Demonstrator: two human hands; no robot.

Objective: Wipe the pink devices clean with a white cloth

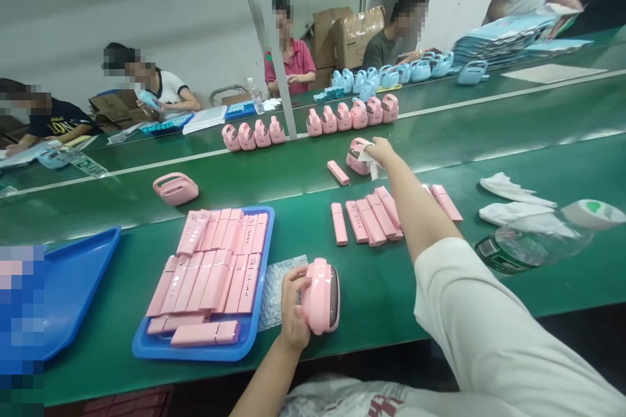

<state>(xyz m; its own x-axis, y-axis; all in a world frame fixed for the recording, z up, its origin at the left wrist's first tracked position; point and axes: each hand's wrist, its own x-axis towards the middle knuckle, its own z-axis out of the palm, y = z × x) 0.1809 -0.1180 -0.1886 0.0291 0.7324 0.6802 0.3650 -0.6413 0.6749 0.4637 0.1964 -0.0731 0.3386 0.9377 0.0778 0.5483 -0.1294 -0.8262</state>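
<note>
My left hand [295,313] is wrapped round the handle of a pink portable speaker [321,296] with a dark front panel, just above the near table edge. My right hand [382,150] stretches forward, closed on a white wipe [368,159] beside a second pink speaker [357,159]; whether the fingers also grip that speaker's handle I cannot tell. A pink stick [338,172] lies left of it. Several more pink sticks [372,221] lie in a row under my right forearm. To the left, a blue tray [270,234] is full of similar sticks, some with buttons.
Several pink speakers [343,118] line the belt's far edge, and another [176,189] sits at the left. A bottle [528,247] and white wipes [518,192] lie at right. A second blue tray [92,280] is far left. Co-workers sit opposite, near light-blue speakers [420,70].
</note>
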